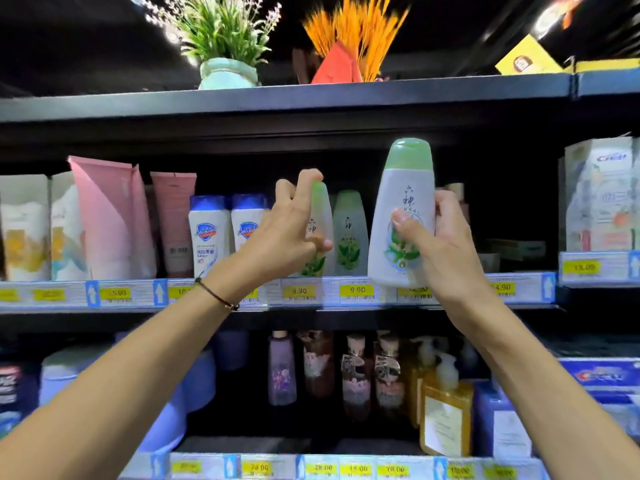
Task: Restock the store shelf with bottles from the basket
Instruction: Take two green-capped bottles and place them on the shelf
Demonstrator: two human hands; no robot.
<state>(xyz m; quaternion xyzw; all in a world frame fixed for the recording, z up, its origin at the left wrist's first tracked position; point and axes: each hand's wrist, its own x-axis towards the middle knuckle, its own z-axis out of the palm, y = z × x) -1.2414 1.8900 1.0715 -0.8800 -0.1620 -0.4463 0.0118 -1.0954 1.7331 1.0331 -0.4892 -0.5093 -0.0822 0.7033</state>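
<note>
**Bottle held at the shelf's front edge, gap judged just behind**

Head view: a green-capped bottle is gripped by the right hand, with the thumb on the label and the fingers curled round the far side. It is held upright, cap up and leaning slightly, with its base just above the front edge of the shelf. The open gap is judged to lie straight behind it, deeper in, so the long axis need only be kept vertical.

The left hand is curled round a shelf bottle, fingers over the cap and thumb on the front. A twin stands between that bottle and the gap and could be knocked.

Blue-capped bottles and pink tubes are ranged toward the left end. Brown-capped items stand right of the gap. The basket is not seen.
</note>
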